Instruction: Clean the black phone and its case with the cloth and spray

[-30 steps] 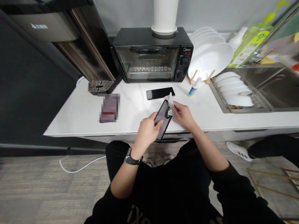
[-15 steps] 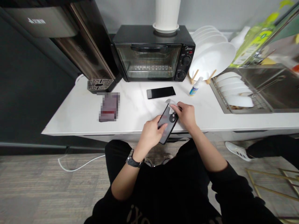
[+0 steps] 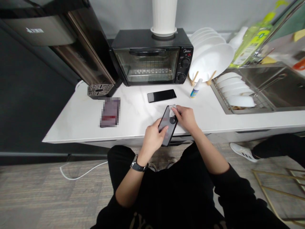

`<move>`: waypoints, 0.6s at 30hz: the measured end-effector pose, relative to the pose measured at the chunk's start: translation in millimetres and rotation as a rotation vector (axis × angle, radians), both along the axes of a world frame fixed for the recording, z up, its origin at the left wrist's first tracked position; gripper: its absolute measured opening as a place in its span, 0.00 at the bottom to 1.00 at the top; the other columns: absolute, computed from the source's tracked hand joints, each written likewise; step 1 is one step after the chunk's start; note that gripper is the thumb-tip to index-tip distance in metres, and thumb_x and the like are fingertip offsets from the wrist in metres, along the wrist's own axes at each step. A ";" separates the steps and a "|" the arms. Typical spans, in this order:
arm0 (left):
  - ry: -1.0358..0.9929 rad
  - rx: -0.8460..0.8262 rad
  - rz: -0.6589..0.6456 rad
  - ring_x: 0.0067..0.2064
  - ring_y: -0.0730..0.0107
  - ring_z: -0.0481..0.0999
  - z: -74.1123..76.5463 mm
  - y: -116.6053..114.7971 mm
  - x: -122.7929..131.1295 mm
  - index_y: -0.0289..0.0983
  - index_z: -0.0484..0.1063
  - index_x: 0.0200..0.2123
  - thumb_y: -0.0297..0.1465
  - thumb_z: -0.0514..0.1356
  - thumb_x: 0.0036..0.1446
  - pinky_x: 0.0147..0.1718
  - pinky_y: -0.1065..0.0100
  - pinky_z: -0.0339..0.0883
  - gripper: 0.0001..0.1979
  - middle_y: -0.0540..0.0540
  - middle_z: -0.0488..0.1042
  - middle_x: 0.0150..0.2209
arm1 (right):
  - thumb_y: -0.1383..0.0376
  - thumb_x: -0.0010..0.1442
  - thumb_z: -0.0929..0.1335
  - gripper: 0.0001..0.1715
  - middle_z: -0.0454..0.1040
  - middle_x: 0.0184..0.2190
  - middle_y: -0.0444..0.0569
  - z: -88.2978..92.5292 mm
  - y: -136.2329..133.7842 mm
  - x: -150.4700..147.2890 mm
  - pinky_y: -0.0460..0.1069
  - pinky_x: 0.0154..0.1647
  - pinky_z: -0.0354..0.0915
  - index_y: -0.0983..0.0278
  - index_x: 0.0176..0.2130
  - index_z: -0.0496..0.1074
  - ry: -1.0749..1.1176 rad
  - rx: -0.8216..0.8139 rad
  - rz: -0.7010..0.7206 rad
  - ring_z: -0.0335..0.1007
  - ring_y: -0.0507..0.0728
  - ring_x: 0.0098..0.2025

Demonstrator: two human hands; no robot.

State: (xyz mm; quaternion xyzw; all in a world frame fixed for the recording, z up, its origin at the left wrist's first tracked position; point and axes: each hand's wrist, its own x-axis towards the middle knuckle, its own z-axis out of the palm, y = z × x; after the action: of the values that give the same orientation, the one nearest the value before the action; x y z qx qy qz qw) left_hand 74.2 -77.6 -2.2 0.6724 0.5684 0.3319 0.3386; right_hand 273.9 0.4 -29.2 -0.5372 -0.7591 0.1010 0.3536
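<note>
My left hand (image 3: 153,136) is closed on a phone case (image 3: 168,132), greyish with a black rim and a round black camera ring near its top. The case is tilted, over the counter's front edge. In my right hand (image 3: 187,117) a small white cloth (image 3: 172,110) is pinched, lying against the upper part of the case beside the camera ring. Behind them a black phone (image 3: 162,95) rests face up on the counter. A small spray bottle (image 3: 195,89) with a white top stands to its right.
A toaster oven (image 3: 150,57) stands at the back, a water dispenser (image 3: 100,90) to its left. A blurred-out packet (image 3: 110,113) lies on the left counter. White plates (image 3: 212,60) and a sink (image 3: 274,92) with a dish rack are on the right. Another person's shoe (image 3: 243,152) shows below.
My right hand has shifted the white cloth slightly on the case; its loose upper part now lies flatter. My left hand keeps its hold. The camera view has moved a little.
</note>
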 end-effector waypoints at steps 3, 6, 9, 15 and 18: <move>-0.057 -0.044 -0.035 0.35 0.63 0.85 -0.5 2.3 -2.9 0.40 0.77 0.54 0.32 0.62 0.67 0.39 0.67 0.75 0.14 0.49 0.85 0.36 | 0.47 0.76 0.56 0.30 0.82 0.35 0.52 -1.6 -0.3 -1.5 0.50 0.37 0.62 0.60 0.42 0.78 0.039 0.000 0.087 0.75 0.59 0.34; -0.041 -0.064 -0.079 0.33 0.63 0.84 -1.8 4.2 -6.0 0.41 0.78 0.54 0.33 0.63 0.66 0.35 0.68 0.75 0.14 0.50 0.84 0.34 | 0.42 0.73 0.61 0.32 0.78 0.25 0.50 -2.7 -0.4 -1.1 0.51 0.33 0.57 0.59 0.31 0.76 -0.002 -0.032 -0.113 0.71 0.58 0.28; -0.055 -0.081 -0.083 0.33 0.64 0.84 -2.8 6.0 -8.7 0.41 0.78 0.55 0.34 0.63 0.65 0.35 0.68 0.75 0.15 0.49 0.85 0.36 | 0.42 0.72 0.63 0.33 0.73 0.20 0.49 -2.7 -0.3 -0.4 0.51 0.31 0.54 0.60 0.26 0.74 -0.025 -0.041 -0.161 0.68 0.58 0.26; -0.138 -0.076 -0.034 0.35 0.65 0.86 -5.4 7.8 -9.1 0.40 0.78 0.55 0.34 0.63 0.66 0.38 0.69 0.77 0.15 0.49 0.85 0.40 | 0.47 0.72 0.64 0.25 0.80 0.29 0.49 -2.7 1.8 -1.8 0.50 0.33 0.58 0.61 0.37 0.79 0.108 -0.070 -0.037 0.70 0.57 0.29; -0.167 -0.088 -0.030 0.35 0.65 0.86 -8.2 7.6 -7.6 0.41 0.77 0.58 0.34 0.63 0.66 0.37 0.69 0.77 0.18 0.49 0.85 0.40 | 0.41 0.70 0.65 0.33 0.68 0.19 0.45 -2.5 1.2 -2.7 0.51 0.31 0.50 0.59 0.24 0.68 0.067 -0.043 -0.205 0.59 0.55 0.23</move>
State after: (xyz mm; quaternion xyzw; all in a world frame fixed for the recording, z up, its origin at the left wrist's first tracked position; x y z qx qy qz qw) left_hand 66.6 -70.0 -10.4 0.6353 0.5421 0.3563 0.4190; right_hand 271.2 1.6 -31.7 -0.6158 -0.6855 0.0985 0.3756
